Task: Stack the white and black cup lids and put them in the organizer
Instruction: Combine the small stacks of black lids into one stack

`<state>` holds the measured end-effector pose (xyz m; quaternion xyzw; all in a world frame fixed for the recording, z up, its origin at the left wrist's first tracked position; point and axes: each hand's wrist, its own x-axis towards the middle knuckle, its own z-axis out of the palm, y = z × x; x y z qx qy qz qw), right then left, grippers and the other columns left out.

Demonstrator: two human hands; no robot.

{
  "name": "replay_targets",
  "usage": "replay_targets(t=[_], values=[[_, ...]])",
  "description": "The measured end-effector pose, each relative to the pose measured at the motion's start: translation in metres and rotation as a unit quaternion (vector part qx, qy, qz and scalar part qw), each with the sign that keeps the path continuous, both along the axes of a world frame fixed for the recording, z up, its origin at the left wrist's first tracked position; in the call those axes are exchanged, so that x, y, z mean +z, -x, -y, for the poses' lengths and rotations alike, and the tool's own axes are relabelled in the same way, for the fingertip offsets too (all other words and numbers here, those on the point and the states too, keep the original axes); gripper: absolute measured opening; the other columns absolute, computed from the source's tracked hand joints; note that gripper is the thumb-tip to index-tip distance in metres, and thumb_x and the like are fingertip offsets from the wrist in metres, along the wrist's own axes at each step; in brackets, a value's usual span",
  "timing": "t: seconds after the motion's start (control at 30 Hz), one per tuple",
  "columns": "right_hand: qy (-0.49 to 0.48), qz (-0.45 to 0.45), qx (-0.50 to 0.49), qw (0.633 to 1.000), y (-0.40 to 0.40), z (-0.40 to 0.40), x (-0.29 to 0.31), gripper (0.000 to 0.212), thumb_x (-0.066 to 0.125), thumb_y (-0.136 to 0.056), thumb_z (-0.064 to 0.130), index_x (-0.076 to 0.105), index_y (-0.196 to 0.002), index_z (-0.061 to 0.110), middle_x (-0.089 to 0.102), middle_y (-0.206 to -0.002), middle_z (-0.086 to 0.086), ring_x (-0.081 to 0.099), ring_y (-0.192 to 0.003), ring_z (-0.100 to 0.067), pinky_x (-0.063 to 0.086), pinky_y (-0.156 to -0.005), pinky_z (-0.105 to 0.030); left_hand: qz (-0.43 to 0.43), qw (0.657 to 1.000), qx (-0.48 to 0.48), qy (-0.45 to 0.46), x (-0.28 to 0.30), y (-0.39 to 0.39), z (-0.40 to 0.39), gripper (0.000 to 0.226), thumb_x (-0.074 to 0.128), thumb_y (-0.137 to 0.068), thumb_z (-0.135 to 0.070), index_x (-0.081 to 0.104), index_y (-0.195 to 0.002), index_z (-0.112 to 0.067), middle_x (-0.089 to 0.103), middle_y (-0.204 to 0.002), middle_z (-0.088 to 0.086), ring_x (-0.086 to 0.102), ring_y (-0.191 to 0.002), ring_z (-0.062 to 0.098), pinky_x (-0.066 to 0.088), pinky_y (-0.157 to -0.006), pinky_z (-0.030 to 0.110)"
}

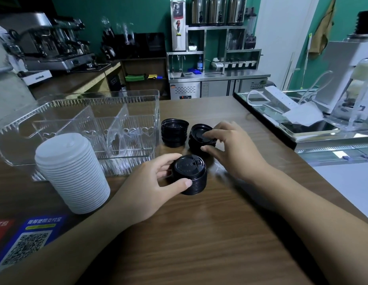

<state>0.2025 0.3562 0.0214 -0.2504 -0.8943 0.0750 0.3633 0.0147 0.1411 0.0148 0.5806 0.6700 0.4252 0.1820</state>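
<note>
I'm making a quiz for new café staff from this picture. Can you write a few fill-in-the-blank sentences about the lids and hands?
1. The tall stack of lids standing left of the left hand is ____ in colour.
2. The left hand grips a stack of ____ lids.
3. The clear organizer holds ____ lids so far.
4. The right hand reaches over another black stack, and a third black stack stands to its ____.

Missing words: white; black; no; left

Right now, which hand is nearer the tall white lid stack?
Left. The left hand grips a black lid stack just right of the white lid stack; the right hand is farther right, on another black stack.
</note>
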Motion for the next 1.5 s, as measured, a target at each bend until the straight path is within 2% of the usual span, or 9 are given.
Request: replay_targets(t=[0.1, 0.23, 0.4, 0.67, 0.87, 1.07, 1.2, 1.33, 1.5], values=[[-0.025, 0.014, -0.018, 0.999, 0.01, -0.003, -0.004, 0.03, 0.09, -0.092, 0.035, 0.085, -0.118, 0.022, 0.071, -0.109, 0.001, 0.06, -0.104, -0.031, 0.048, -0.091, -0.043, 0.002, 1.0, 0.001, -0.002, 0.0, -0.001, 0.0, 0.064, 0.092, -0.096, -0.039, 0.067, -0.155, -0.035, 0.074, -0.144, -0.026, 0.066, -0.137, -0.009, 0.051, -0.121, 0.025], [-0.04, 0.02, -0.025, 0.999, 0.017, -0.006, -0.007, 0.016, 0.088, -0.094, 0.031, 0.086, -0.108, 0.023, 0.072, -0.106, 0.002, 0.059, -0.102, -0.031, 0.032, -0.087, -0.038, -0.001, 1.0, 0.0, -0.004, 0.001, -0.002, 0.0, 0.062, 0.091, -0.096, -0.037, 0.068, -0.154, -0.034, 0.075, -0.142, -0.027, 0.067, -0.136, -0.009, 0.051, -0.119, 0.022], [-0.044, 0.024, -0.031, 0.998, 0.019, -0.006, -0.009, 0.009, 0.088, -0.092, 0.026, 0.085, -0.1, 0.021, 0.073, -0.101, 0.002, 0.06, -0.1, -0.032, 0.03, -0.084, -0.038, 0.0, 1.0, 0.001, -0.005, 0.0, -0.001, 0.0, 0.064, 0.092, -0.096, -0.038, 0.067, -0.155, -0.034, 0.075, -0.144, -0.025, 0.066, -0.137, -0.008, 0.051, -0.122, 0.027], [0.012, -0.009, -0.003, 1.0, 0.019, -0.006, -0.006, 0.022, 0.094, -0.085, 0.037, 0.076, -0.091, 0.025, 0.066, -0.096, 0.013, 0.057, -0.098, -0.021, 0.04, -0.092, -0.042, -0.006, 1.0, -0.005, -0.004, 0.002, -0.004, 0.001, 0.062, 0.091, -0.097, -0.036, 0.067, -0.154, -0.033, 0.075, -0.142, -0.028, 0.066, -0.136, -0.009, 0.052, -0.121, 0.026], [0.023, -0.043, 0.016, 0.999, 0.014, -0.006, -0.001, 0.01, 0.09, -0.093, 0.033, 0.083, -0.091, 0.025, 0.067, -0.094, 0.014, 0.057, -0.094, -0.019, 0.044, -0.091, -0.046, -0.008, 1.0, -0.005, -0.004, 0.003, -0.004, 0.002, 0.063, 0.091, -0.097, -0.037, 0.067, -0.155, -0.034, 0.075, -0.143, -0.026, 0.066, -0.137, -0.008, 0.053, -0.121, 0.029], [0.094, -0.116, 0.04, 0.988, 0.002, 0.006, 0.017, 0.014, 0.088, -0.096, 0.029, 0.084, -0.085, 0.021, 0.074, -0.086, 0.004, 0.058, -0.078, -0.011, 0.046, -0.075, -0.029, -0.017, 1.0, -0.008, 0.005, 0.004, -0.002, 0.002, 0.071, 0.091, -0.096, -0.044, 0.062, -0.16, -0.038, 0.071, -0.148, -0.028, 0.063, -0.14, -0.01, 0.053, -0.123, 0.034], [0.287, -0.211, 0.113, 0.928, -0.009, 0.02, 0.031, 0.017, 0.085, -0.099, 0.017, 0.082, -0.082, 0.015, 0.077, -0.072, 0.008, 0.062, -0.064, -0.002, 0.048, -0.069, -0.02, -0.001, 1.0, 0.003, -0.011, 0.007, -0.003, 0.005, 0.087, 0.091, -0.092, -0.05, 0.05, -0.169, -0.042, 0.066, -0.155, -0.027, 0.059, -0.143, -0.012, 0.052, -0.123, 0.032], [0.404, -0.276, 0.161, 0.857, -0.015, 0.033, 0.045, 0.016, 0.081, -0.099, 0.012, 0.081, -0.084, 0.007, 0.069, -0.064, 0.003, 0.056, -0.061, -0.013, 0.049, -0.065, -0.023, 0.051, 0.996, 0.008, -0.071, 0.015, -0.007, 0.007, 0.09, 0.089, -0.089, -0.05, 0.049, -0.169, -0.039, 0.067, -0.156, -0.02, 0.063, -0.144, -0.004, 0.055, -0.121, 0.036], [0.518, -0.241, 0.246, 0.783, -0.011, 0.047, 0.049, 0.014, 0.08, -0.092, 0.019, 0.081, -0.086, 0.006, 0.064, -0.065, -0.007, 0.055, -0.06, -0.017, 0.047, -0.068, -0.029, 0.085, 0.987, 0.003, -0.133, 0.019, -0.012, 0.008, 0.095, 0.091, -0.09, -0.03, 0.043, -0.172, -0.035, 0.064, -0.161, -0.015, 0.068, -0.143, 0.006, 0.056, -0.121, 0.037]])
